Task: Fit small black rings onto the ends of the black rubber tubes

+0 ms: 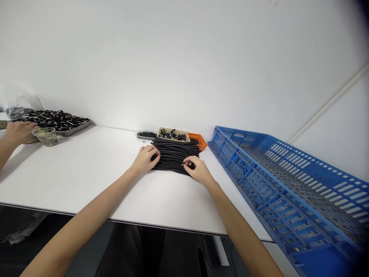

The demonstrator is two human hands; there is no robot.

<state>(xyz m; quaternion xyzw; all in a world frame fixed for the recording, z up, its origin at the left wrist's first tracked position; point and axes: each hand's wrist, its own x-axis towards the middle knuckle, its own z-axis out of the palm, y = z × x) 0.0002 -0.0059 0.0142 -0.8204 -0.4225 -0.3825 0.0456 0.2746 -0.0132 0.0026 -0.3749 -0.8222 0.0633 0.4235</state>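
Behind the white table point(95, 165) stands a white wall point(158, 57), softly lit; below the table, the floor point(90, 248) is dark.

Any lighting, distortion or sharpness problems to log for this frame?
Head view: bright, fairly even light on the wall and table, a soft shadow beside the left forearm; head view: right-hand corners darken, and the blue crate looks stretched, likely lens distortion; head view: the black tubes show little surface detail.

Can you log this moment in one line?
left hand: at black tubes, left side | right hand: at tubes, right side | what they hold: too small to tell | blue crate: right of tubes
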